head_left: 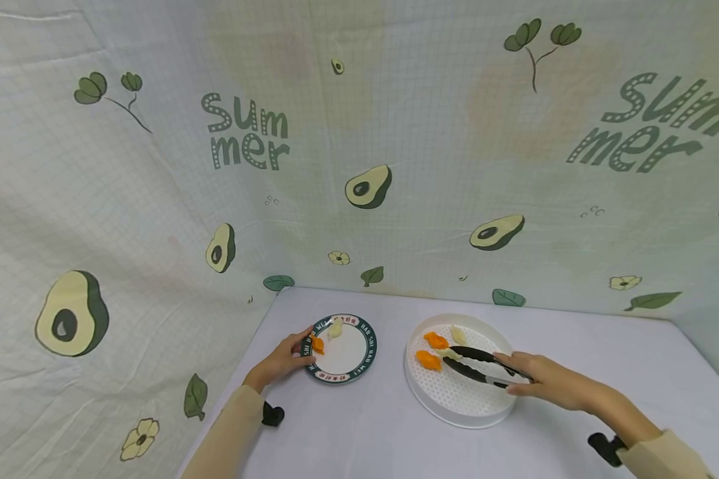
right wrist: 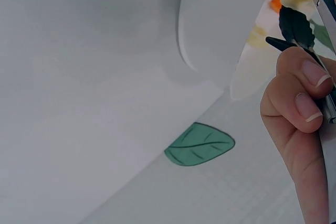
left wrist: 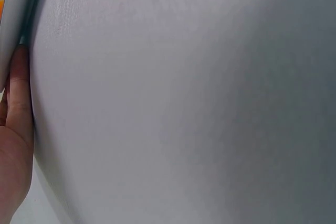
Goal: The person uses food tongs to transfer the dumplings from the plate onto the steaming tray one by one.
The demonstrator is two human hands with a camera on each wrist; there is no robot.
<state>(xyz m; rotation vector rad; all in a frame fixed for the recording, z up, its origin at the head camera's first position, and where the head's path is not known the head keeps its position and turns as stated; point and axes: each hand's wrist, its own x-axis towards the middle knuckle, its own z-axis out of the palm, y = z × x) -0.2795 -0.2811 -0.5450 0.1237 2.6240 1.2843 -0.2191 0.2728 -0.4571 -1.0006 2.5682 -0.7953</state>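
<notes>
L hand (head_left: pixel 283 360) grips plate (head_left: pixel 344 352) by rim; R hand (head_left: pixel 548 381) grips tongs (head_left: pixel 476 354), tips at pale pc (head_left: pixel 446 353) in wht tray (head_left: pixel 455 396) w/ orange pcs (head_left: pixel 428 360).

This looks like a small screened-off tabletop booth, the room beyond hidden, since a pale fabric sheet (head_left: pixel 419 133) printed with green avocados, leaves and the word "summer" hangs behind and beside a smooth white table (head_left: pixel 359 432) bearing a white round green-rimmed plate (head_left: pixel 369 346) and a white round perforated tray (head_left: pixel 464 397).
</notes>
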